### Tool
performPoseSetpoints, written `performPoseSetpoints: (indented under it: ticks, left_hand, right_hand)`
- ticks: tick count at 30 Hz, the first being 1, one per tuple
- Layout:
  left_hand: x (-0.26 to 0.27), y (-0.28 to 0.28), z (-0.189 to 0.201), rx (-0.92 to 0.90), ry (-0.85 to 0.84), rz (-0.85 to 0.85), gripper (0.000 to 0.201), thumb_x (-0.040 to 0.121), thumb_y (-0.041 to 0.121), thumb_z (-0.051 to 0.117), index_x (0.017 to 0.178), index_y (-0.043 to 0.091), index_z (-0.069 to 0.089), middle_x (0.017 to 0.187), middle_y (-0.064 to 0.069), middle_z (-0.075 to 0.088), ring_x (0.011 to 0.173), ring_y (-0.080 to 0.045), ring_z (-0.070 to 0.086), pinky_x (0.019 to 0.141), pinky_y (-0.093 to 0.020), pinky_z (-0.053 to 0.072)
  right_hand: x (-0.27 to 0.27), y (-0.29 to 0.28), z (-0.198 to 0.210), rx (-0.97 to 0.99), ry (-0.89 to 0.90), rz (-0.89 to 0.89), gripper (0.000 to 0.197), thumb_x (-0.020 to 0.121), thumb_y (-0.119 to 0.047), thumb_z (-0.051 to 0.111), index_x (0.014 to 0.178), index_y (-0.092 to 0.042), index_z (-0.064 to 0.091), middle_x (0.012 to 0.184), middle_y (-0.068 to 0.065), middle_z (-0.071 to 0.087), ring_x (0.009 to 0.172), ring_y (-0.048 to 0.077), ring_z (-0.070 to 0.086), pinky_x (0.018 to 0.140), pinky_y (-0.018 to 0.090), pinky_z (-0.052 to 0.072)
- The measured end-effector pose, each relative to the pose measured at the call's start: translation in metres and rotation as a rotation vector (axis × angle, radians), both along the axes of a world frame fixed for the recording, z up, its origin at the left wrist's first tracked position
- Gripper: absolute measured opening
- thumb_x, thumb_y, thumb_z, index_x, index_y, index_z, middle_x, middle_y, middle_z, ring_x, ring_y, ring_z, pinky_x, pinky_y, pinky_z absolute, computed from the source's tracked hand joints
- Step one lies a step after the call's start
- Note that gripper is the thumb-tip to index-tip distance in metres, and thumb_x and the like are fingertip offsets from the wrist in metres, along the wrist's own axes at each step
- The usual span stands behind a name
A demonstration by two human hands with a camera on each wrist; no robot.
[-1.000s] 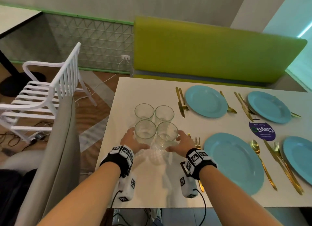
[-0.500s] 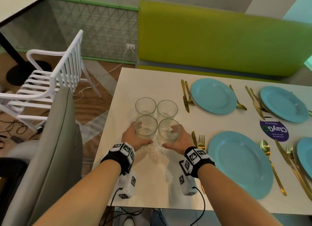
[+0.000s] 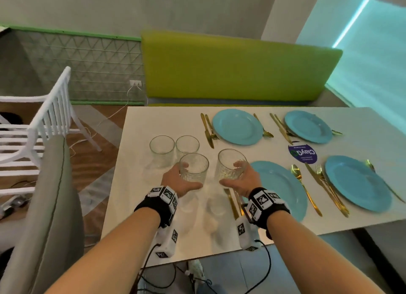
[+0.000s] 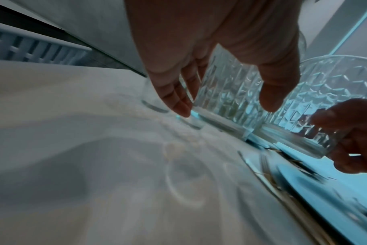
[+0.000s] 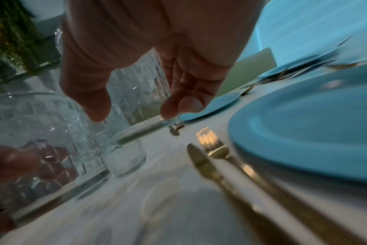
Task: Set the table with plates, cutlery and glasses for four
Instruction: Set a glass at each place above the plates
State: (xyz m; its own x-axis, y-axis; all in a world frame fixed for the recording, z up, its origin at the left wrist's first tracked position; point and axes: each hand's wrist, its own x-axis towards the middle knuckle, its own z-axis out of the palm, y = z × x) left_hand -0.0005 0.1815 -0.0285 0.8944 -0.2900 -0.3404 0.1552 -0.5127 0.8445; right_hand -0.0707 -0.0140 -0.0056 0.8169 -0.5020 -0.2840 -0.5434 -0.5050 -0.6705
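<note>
On the white counter [image 3: 140, 184], seen from the head camera, two patterned glasses are held: the left glass [image 3: 193, 167] is gripped by the left hand [image 3: 179, 180], and the right glass [image 3: 231, 164] by the right hand [image 3: 240, 181], tilted slightly and carried above the near-left plate [image 3: 283, 188]. Two plain glasses [image 3: 162, 150] are left standing behind, near the counter's left end. Four blue plates are laid, each flanked by gold cutlery [image 3: 318, 184]. The step is judged to be best done by setting each glass above a plate's knife side, clear of the rim.

From the left wrist view, the left hand's grip [image 4: 230, 92] is closed round the ribbed wall of the left glass [image 4: 226, 92], thumb in front and fingers behind; its base appears lifted just off the counter. A low, steady carry is advised.

From the right wrist view, the right hand's grip [image 5: 132, 102] is closed round the right glass [image 5: 136, 92], with a knife and fork [image 5: 212, 145] lying close below. Contact with these should be avoided when the glass is lowered.
</note>
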Motion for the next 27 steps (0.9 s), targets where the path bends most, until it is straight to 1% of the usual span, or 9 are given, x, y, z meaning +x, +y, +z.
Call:
performPoseSetpoints:
  ticks: [5, 9, 13, 16, 19, 22, 23, 26, 27]
  left_hand:
    - [0.000, -0.066, 0.032, 0.008, -0.071, -0.137, 0.078, 0.063, 0.027, 0.085, 0.131, 0.018, 0.048, 0.130, -0.004, 0.058, 0.116, -0.021, 0.056, 0.088, -0.020, 0.039]
    - [0.005, -0.121, 0.045, -0.031, -0.081, -0.187, 0.081, 0.061, 0.027, 0.086, 0.132, 0.019, 0.048, 0.131, -0.005, 0.058, 0.118, -0.022, 0.056, 0.094, -0.022, 0.042]
    - [0.011, -0.186, 0.051, -0.016, -0.103, -0.248, 0.083, 0.061, 0.029, 0.086, 0.133, 0.019, 0.047, 0.132, -0.004, 0.057, 0.120, -0.023, 0.055, 0.095, -0.024, 0.043]
    - [0.018, -0.244, 0.052, 0.007, -0.113, -0.288, 0.080, 0.062, 0.028, 0.085, 0.132, 0.016, 0.048, 0.131, -0.005, 0.058, 0.119, -0.022, 0.055, 0.089, -0.021, 0.039]
    - [0.022, -0.305, 0.051, 0.027, -0.106, -0.342, 0.082, 0.064, 0.030, 0.084, 0.135, 0.016, 0.045, 0.134, -0.004, 0.056, 0.121, -0.022, 0.054, 0.092, -0.022, 0.039]
    - [0.026, -0.359, 0.046, 0.034, -0.052, -0.361, 0.083, 0.064, 0.029, 0.083, 0.136, 0.016, 0.044, 0.134, -0.005, 0.056, 0.121, -0.023, 0.054, 0.089, -0.022, 0.039]
    - [0.027, -0.375, 0.044, 0.040, -0.039, -0.366, 0.083, 0.064, 0.029, 0.084, 0.136, 0.017, 0.044, 0.133, -0.005, 0.056, 0.120, -0.023, 0.055, 0.088, -0.022, 0.040]
    - [0.029, -0.417, 0.035, 0.074, -0.013, -0.391, 0.086, 0.059, 0.033, 0.085, 0.134, 0.019, 0.045, 0.129, -0.002, 0.059, 0.115, -0.021, 0.056, 0.089, -0.026, 0.046]
    - [0.029, -0.428, 0.032, 0.081, -0.002, -0.400, 0.086, 0.058, 0.034, 0.085, 0.133, 0.020, 0.046, 0.128, -0.001, 0.060, 0.114, -0.020, 0.057, 0.088, -0.026, 0.048]
  right_hand:
    - [-0.030, -0.061, 0.026, -0.028, -0.010, -0.162, 0.074, 0.066, -0.032, 0.083, 0.128, -0.014, 0.047, 0.127, 0.010, 0.056, 0.117, 0.026, 0.053, 0.097, 0.031, 0.042]
    - [-0.038, -0.123, 0.037, -0.084, -0.001, -0.277, 0.077, 0.064, -0.036, 0.083, 0.129, -0.013, 0.048, 0.127, 0.009, 0.058, 0.119, 0.027, 0.053, 0.102, 0.034, 0.042]
    - [-0.041, -0.193, 0.039, -0.081, -0.021, -0.370, 0.065, 0.065, -0.029, 0.083, 0.122, -0.011, 0.056, 0.117, 0.008, 0.064, 0.110, 0.026, 0.060, 0.093, 0.029, 0.044]
    - [-0.043, -0.251, 0.037, -0.083, -0.026, -0.461, 0.058, 0.065, -0.031, 0.083, 0.115, -0.013, 0.059, 0.111, 0.008, 0.065, 0.110, 0.027, 0.060, 0.093, 0.032, 0.045]
    - [-0.041, -0.311, 0.030, -0.065, 0.002, -0.528, 0.070, 0.056, -0.044, 0.083, 0.114, -0.017, 0.056, 0.106, 0.006, 0.063, 0.102, 0.028, 0.061, 0.092, 0.038, 0.049]
    - [-0.041, -0.391, -0.003, -0.027, 0.042, -0.609, 0.085, 0.032, -0.066, 0.075, 0.100, -0.019, 0.054, 0.091, 0.005, 0.061, 0.081, 0.022, 0.059, 0.082, 0.042, 0.054]
    - [-0.040, -0.414, -0.012, -0.024, 0.062, -0.635, 0.089, 0.031, -0.067, 0.074, 0.101, -0.016, 0.056, 0.091, 0.006, 0.064, 0.080, 0.023, 0.061, 0.079, 0.041, 0.054]
    - [-0.035, -0.449, -0.006, -0.033, 0.093, -0.678, 0.081, 0.039, -0.061, 0.076, 0.102, -0.013, 0.061, 0.093, 0.014, 0.071, 0.086, 0.032, 0.069, 0.077, 0.040, 0.058]
    - [-0.032, -0.459, -0.006, -0.026, 0.097, -0.691, 0.084, 0.036, -0.062, 0.075, 0.102, -0.013, 0.061, 0.094, 0.015, 0.071, 0.087, 0.033, 0.069, 0.076, 0.040, 0.058]
